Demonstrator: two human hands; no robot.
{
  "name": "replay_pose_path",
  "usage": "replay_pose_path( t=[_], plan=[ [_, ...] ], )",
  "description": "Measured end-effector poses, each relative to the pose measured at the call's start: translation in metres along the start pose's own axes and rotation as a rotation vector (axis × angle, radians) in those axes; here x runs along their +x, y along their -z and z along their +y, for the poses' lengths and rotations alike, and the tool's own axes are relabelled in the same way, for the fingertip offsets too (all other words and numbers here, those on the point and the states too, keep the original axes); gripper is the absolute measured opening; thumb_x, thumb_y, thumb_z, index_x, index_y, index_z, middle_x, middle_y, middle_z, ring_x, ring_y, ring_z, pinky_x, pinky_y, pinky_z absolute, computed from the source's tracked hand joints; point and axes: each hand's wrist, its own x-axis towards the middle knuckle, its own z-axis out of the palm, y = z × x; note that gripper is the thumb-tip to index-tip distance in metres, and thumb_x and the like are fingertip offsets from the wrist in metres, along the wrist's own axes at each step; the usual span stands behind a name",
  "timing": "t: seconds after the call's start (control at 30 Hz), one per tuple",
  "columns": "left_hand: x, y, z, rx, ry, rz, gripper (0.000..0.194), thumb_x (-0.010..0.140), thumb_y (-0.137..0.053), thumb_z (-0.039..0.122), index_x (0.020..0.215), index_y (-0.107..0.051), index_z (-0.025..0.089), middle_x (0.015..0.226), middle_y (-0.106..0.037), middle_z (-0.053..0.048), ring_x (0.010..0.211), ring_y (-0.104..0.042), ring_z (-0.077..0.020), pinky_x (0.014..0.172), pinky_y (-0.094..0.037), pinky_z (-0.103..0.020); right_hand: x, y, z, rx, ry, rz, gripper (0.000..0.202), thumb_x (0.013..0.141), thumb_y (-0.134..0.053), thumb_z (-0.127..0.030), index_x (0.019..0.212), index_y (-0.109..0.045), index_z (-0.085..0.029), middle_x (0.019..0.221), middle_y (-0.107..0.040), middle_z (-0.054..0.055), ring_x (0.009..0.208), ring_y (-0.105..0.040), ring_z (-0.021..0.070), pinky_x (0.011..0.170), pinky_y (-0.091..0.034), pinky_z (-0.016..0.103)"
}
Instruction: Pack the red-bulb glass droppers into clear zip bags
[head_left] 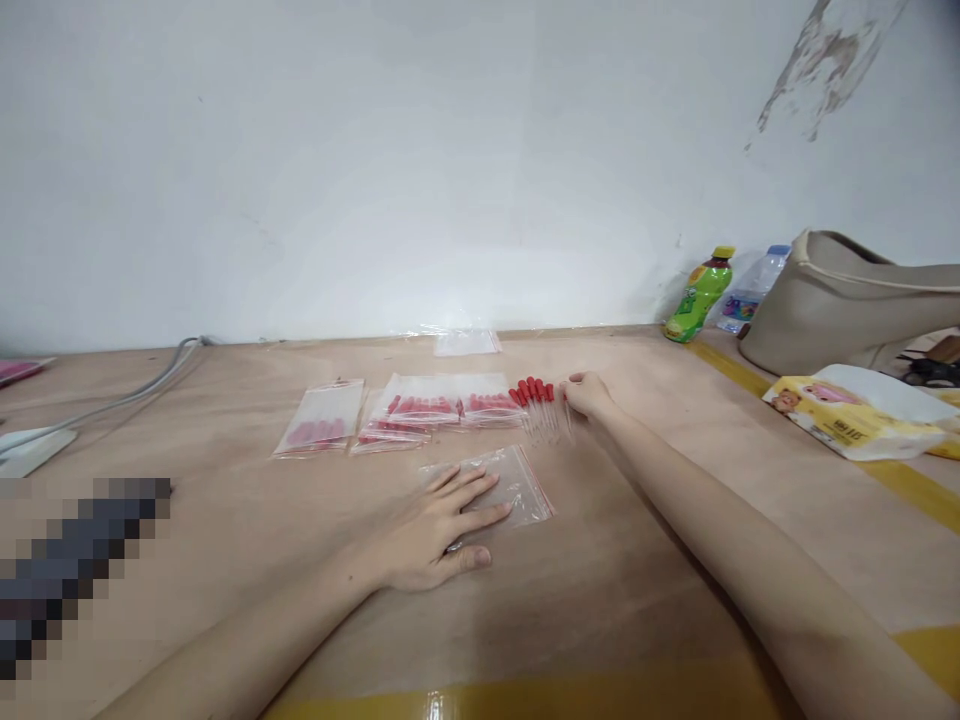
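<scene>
Red-topped droppers [534,388] lay fanned before the white wall [337,150] on the brown table [637,620], just right of the packed clear bags [416,387]. Your left hand [442,525] rested flat, fingers spread, over a thin zip bag [529,490] nearer you. Your right hand [590,394] was curled at the row's right end, by one single dropper [569,425]; whether its fingertips pinched it, you could not tell.

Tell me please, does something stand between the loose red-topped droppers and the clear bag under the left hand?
Nothing visible stands between the droppers and the clear bag, which lie close together on the tabletop. The left hand covers the bag's left part. The right hand is at the droppers, not between.
</scene>
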Motion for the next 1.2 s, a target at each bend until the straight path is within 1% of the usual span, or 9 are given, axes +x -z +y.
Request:
replay_pose_path(
  t=[0.1, 0.27, 0.37, 0.43, 0.7, 0.83, 0.97, 1.1, 1.2],
  plan=[
    [0.000, 0.000, -0.001, -0.002, 0.005, 0.008, 0.049, 0.090, -0.035, 0.047, 0.136, -0.028, 0.030, 0.145, -0.018, -0.004, 0.132, -0.016, -0.0276, 0.106, -0.014, -0.050, -0.016, 0.006, -0.002, 0.181, 0.006, -0.095, 0.005, 0.073, -0.049, -0.020, 0.072, -0.053, -0.017, 0.054, -0.048, -0.002, 0.042, -0.042, 0.0079, 0.041, -0.034, 0.020],
    [0.000, 0.000, -0.002, 0.002, 0.003, -0.001, 0.050, 0.089, -0.036, 0.047, 0.135, -0.028, 0.030, 0.145, -0.018, -0.005, 0.132, -0.016, -0.0279, 0.106, -0.015, -0.050, -0.060, 0.011, 0.013, 0.469, 0.045, -0.168, 0.008, 0.080, -0.043, -0.027, 0.076, -0.046, -0.020, 0.064, -0.051, -0.002, 0.047, -0.049, 0.0064, 0.047, -0.044, 0.019],
    [0.000, 0.000, -0.002, -0.001, 0.000, 0.004, 0.050, 0.089, -0.036, 0.047, 0.135, -0.028, 0.030, 0.145, -0.018, -0.004, 0.132, -0.016, -0.0279, 0.106, -0.015, -0.051, -0.077, 0.014, 0.029, 0.739, 0.095, -0.143, 0.017, 0.075, -0.053, -0.034, 0.082, -0.045, -0.021, 0.066, -0.051, -0.004, 0.047, -0.050, 0.0064, 0.043, -0.044, 0.020],
    [0.000, 0.000, -0.002, -0.002, -0.008, 0.008, 0.050, 0.089, -0.036, 0.047, 0.135, -0.028, 0.030, 0.145, -0.018, -0.004, 0.132, -0.017, -0.0274, 0.106, -0.014, -0.050, -0.082, 0.015, 0.037, 0.796, 0.124, -0.118, 0.026, 0.071, -0.058, -0.038, 0.084, -0.044, -0.022, 0.065, -0.051, -0.005, 0.047, -0.051, 0.0065, 0.043, -0.044, 0.020],
    [0.001, -0.001, -0.003, 0.004, -0.023, 0.008, 0.050, 0.089, -0.037, 0.048, 0.135, -0.029, 0.029, 0.145, -0.018, -0.004, 0.132, -0.017, -0.0264, 0.107, -0.013, -0.049, -0.089, 0.010, 0.041, 0.788, 0.203, -0.174, 0.036, 0.068, -0.061, -0.046, 0.089, -0.045, -0.022, 0.067, -0.053, -0.006, 0.051, -0.054, 0.0074, 0.048, -0.047, 0.022],
    [0.001, 0.000, -0.003, 0.025, -0.022, -0.004, 0.050, 0.089, -0.035, 0.048, 0.136, -0.027, 0.030, 0.145, -0.015, -0.004, 0.133, -0.015, -0.0256, 0.107, -0.012, -0.049, -0.098, 0.006, 0.038, 0.812, 0.154, -0.238, 0.036, 0.067, -0.062, -0.046, 0.088, -0.045, -0.022, 0.068, -0.055, -0.005, 0.054, -0.056, 0.0089, 0.053, -0.049, 0.025],
    [0.001, 0.001, -0.002, 0.026, -0.019, -0.013, 0.053, 0.089, -0.035, 0.048, 0.138, -0.021, 0.030, 0.146, -0.010, -0.004, 0.133, -0.012, -0.0258, 0.107, -0.012, -0.048, -0.106, 0.011, 0.035, 0.745, 0.136, -0.450, 0.035, 0.066, -0.066, -0.041, 0.086, -0.047, -0.021, 0.072, -0.060, -0.002, 0.063, -0.060, 0.0108, 0.065, -0.049, 0.028],
    [0.001, 0.001, -0.002, 0.018, -0.032, -0.002, 0.053, 0.089, -0.036, 0.047, 0.138, -0.019, 0.032, 0.147, -0.003, -0.004, 0.133, -0.010, -0.0275, 0.106, -0.013, -0.049, -0.109, 0.021, 0.034, 0.507, 0.248, -0.701, 0.029, 0.067, -0.068, -0.034, 0.084, -0.053, -0.017, 0.082, -0.062, 0.001, 0.072, -0.058, 0.0099, 0.069, -0.046, 0.025],
    [0.001, 0.001, -0.001, 0.011, -0.041, 0.005, 0.051, 0.089, -0.037, 0.046, 0.137, -0.023, 0.032, 0.147, -0.003, -0.004, 0.133, -0.011, -0.0286, 0.106, -0.013, -0.050, -0.109, 0.027, 0.031, 0.408, 0.349, -0.815, 0.025, 0.068, -0.067, -0.030, 0.085, -0.055, -0.017, 0.089, -0.061, 0.002, 0.075, -0.056, 0.0091, 0.069, -0.045, 0.023]
  ],
)
